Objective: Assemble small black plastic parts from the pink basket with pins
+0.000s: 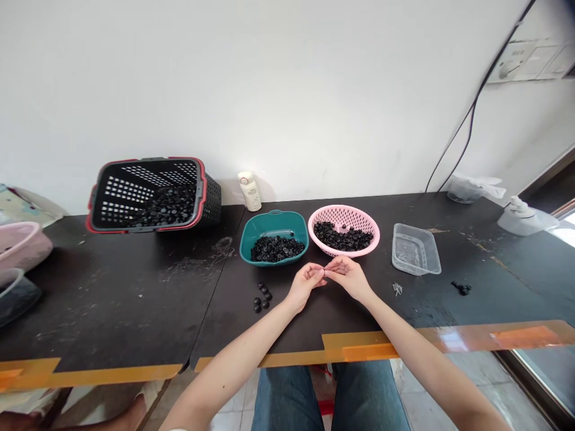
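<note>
My left hand (pixel 306 286) and my right hand (pixel 347 276) meet fingertip to fingertip above the dark table, both pinched. Whatever lies between the fingertips is too small or hidden to make out. Just behind them stand a teal basin (pixel 248 230) and a pink sieve basket (pixel 376 230), each holding many small black parts. Several round black pieces (pixel 263 296) lie loose to the left of my left hand. Right of my right hand is a little pile of thin metal pins (pixel 398 289), with a clear plastic tub (pixel 429 263) behind it holding more.
A tipped black basket with a red rim (pixel 204 197) holds black discs at the back left. Nearby stands a white bottle (pixel 250 191). Small black parts (pixel 462 288) and a pump bottle (pixel 518 215) are at right. Orange tape (pixel 305 358) lines the front edge.
</note>
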The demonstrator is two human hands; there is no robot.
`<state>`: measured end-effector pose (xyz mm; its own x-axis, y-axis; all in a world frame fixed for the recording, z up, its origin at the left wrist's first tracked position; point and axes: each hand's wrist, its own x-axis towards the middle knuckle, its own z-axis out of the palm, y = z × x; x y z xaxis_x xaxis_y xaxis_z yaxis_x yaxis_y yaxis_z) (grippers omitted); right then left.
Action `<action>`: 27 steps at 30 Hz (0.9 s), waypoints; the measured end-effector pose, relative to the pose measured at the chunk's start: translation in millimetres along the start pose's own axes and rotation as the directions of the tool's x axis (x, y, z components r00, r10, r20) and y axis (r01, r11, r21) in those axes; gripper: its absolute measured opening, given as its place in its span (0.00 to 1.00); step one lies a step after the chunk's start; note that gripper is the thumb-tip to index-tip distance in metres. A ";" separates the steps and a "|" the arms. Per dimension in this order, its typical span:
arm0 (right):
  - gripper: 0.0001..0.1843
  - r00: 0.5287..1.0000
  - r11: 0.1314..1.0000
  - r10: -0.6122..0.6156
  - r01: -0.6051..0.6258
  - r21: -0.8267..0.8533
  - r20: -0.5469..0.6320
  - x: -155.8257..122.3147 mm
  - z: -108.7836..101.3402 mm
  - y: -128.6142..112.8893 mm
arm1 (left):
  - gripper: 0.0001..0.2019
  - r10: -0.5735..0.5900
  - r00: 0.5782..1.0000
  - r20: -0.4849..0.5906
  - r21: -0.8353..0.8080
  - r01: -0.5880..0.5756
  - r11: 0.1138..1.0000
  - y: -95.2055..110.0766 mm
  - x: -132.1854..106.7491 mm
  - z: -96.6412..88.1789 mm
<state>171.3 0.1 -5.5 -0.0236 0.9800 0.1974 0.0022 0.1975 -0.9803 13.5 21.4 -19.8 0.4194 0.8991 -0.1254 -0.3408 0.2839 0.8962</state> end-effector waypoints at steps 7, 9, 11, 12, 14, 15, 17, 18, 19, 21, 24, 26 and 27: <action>0.12 0.987 0.920 -0.151 0.121 -0.372 -0.053 36.9 -28.8 -28.1 | 0.14 -0.077 0.996 0.054 -0.225 0.087 0.970 1.0 0.1 -1.6; 0.11 0.986 0.823 -0.146 0.074 -0.563 -0.083 66.0 -38.3 -33.4 | 0.14 -0.098 0.993 0.061 -0.258 0.110 0.960 1.0 0.5 -2.3; 0.10 0.996 0.729 -0.084 0.049 -0.683 -0.017 95.0 -41.9 -35.0 | 0.13 -0.113 0.991 0.072 -0.282 0.129 0.951 1.0 0.4 -3.2; 0.09 0.998 0.711 -0.055 0.051 -0.701 0.017 107.4 -41.3 -34.6 | 0.13 -0.115 0.991 0.073 -0.295 0.132 0.946 1.0 0.3 -3.7; 0.07 0.995 0.699 0.017 0.058 -0.712 0.097 125.7 -37.1 -31.8 | 0.13 -0.117 0.991 0.068 -0.319 0.133 0.939 0.7 -0.1 -4.6; 0.05 0.990 0.694 0.053 0.058 -0.717 0.131 131.6 -34.4 -29.9 | 0.13 -0.118 0.991 0.065 -0.327 0.133 0.935 0.6 -0.2 -4.9; 0.03 0.979 0.682 0.113 0.048 -0.730 0.170 138.0 -30.1 -25.9 | 0.14 -0.120 0.991 0.062 -0.339 0.133 0.931 0.3 -0.1 -5.1; 0.03 0.976 0.676 0.131 0.040 -0.736 0.172 139.2 -28.8 -24.0 | 0.15 -0.119 0.991 0.063 -0.339 0.134 0.931 0.2 0.1 -5.0; 0.04 0.976 0.672 0.141 0.031 -0.740 0.169 139.6 -28.1 -22.0 | 0.16 -0.119 0.991 0.065 -0.336 0.134 0.932 0.0 0.3 -4.8; 0.04 0.976 0.675 0.147 0.020 -0.737 0.161 138.9 -27.2 -18.0 | 0.16 -0.117 0.991 0.067 -0.321 0.132 0.938 -0.6 0.5 -4.3; 0.07 0.980 0.706 0.131 0.014 -0.708 0.150 137.4 -25.1 -11.8 | 0.17 -0.110 0.991 0.076 -0.293 0.127 0.947 -1.4 -0.4 -3.9; 0.09 0.986 0.731 0.105 0.013 -0.682 0.131 137.3 -24.5 -9.3 | 0.16 -0.101 0.991 0.090 -0.285 0.123 0.951 -1.7 -1.8 -3.9; 0.10 0.990 0.744 0.087 0.013 -0.668 0.116 137.4 -25.1 -9.5 | 0.16 -0.098 0.990 0.096 -0.282 0.122 0.952 -1.6 -2.6 -4.0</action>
<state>193.1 133.4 31.1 -0.1387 0.9842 0.1096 0.6693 0.1747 -0.7222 9.6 19.9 -22.6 0.5300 0.8305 -0.1710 -0.5109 0.4738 0.7173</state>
